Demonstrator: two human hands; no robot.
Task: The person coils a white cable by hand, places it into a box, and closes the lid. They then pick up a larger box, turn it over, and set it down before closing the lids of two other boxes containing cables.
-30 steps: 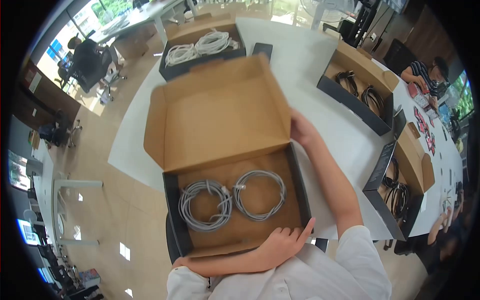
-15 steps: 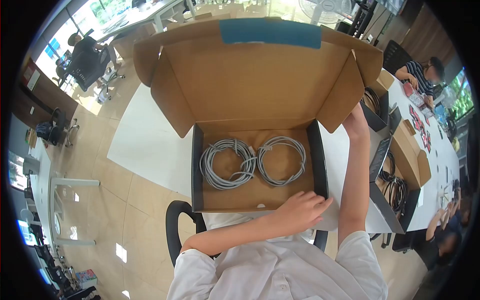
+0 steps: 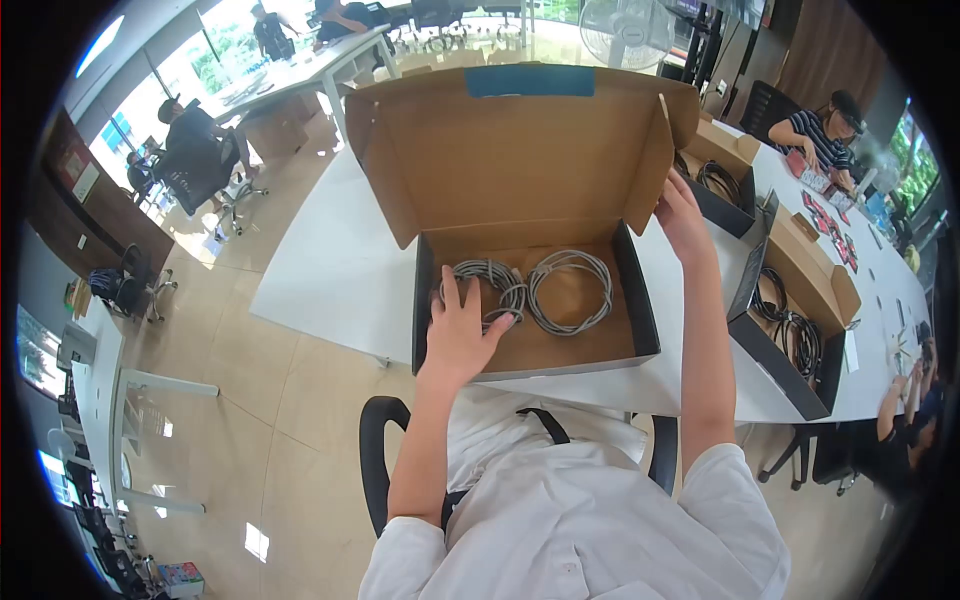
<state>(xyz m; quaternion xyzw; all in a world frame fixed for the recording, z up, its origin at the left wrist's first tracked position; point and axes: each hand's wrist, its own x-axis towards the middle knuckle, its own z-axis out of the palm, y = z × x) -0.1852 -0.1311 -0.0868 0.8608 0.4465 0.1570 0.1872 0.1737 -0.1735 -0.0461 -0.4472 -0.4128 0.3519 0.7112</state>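
Lays the left hand [image 3: 462, 335], spread and gripping nothing, on the grey cable coil [image 3: 486, 271] inside the cardboard box [image 3: 520, 170], pinches its lid flap [image 3: 652, 150] with the right hand [image 3: 682, 215], and may snag the touching second coil [image 3: 572, 292] if lifting.

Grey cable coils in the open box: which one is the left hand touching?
The coil on the person's left, under the fingers of the left hand; the other coil lies beside it, untouched.

Table: white table [image 3: 330, 270], long, right in front of me.
Near edge: my big open box [image 3: 540, 160] sits here.
Right side: second box [image 3: 822, 272], near me; third box [image 3: 730, 148], farther back.
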